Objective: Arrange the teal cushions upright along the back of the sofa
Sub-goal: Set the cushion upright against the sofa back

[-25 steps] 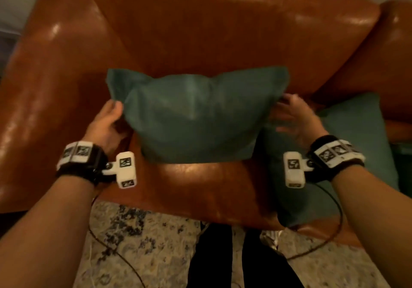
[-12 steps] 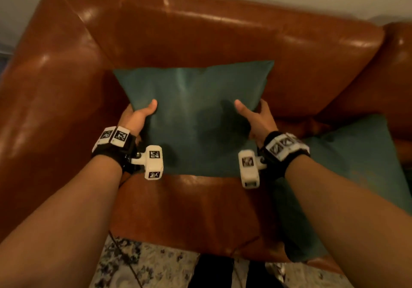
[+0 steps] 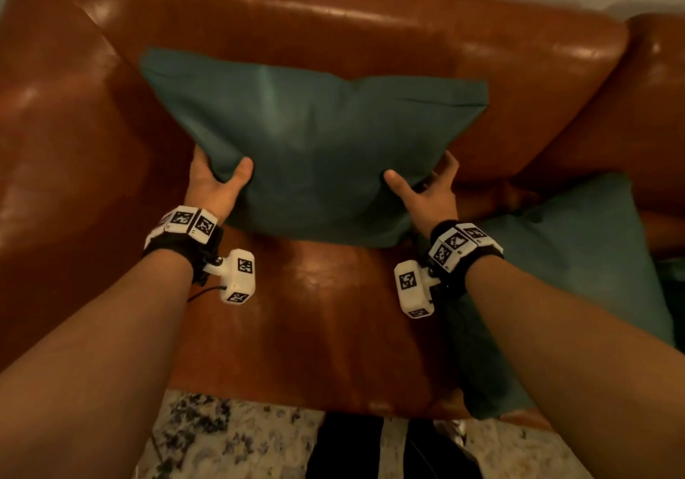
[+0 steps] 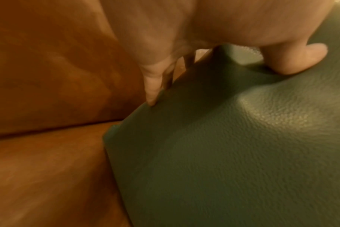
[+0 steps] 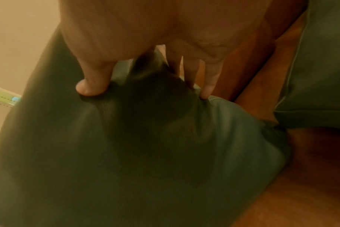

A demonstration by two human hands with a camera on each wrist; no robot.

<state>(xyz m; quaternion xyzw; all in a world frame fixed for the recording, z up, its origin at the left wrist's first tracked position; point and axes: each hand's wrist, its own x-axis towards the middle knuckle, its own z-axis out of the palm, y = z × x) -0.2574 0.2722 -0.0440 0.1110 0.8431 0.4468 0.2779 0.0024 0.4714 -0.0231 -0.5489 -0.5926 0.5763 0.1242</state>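
A teal cushion (image 3: 315, 144) leans against the backrest of the brown leather sofa (image 3: 333, 26), its lower edge on the seat. My left hand (image 3: 218, 182) grips its lower left side, thumb on the front and fingers behind. My right hand (image 3: 422, 185) grips the lower right side the same way. The left wrist view shows the thumb pressed into the cushion (image 4: 233, 138). The right wrist view shows the thumb and fingers pinching the cushion (image 5: 145, 138). A second teal cushion (image 3: 578, 274) lies tilted on the seat at the right.
The sofa's left armrest (image 3: 55, 163) rises beside the held cushion. A second sofa section (image 3: 652, 107) adjoins at the right. Below the seat's front edge lies a patterned rug (image 3: 241, 441), and dark trouser legs (image 3: 344, 449) stand against the sofa.
The cushion has been pushed back and stood against the backrest. Both hands slid from its side edges to its lower corners.
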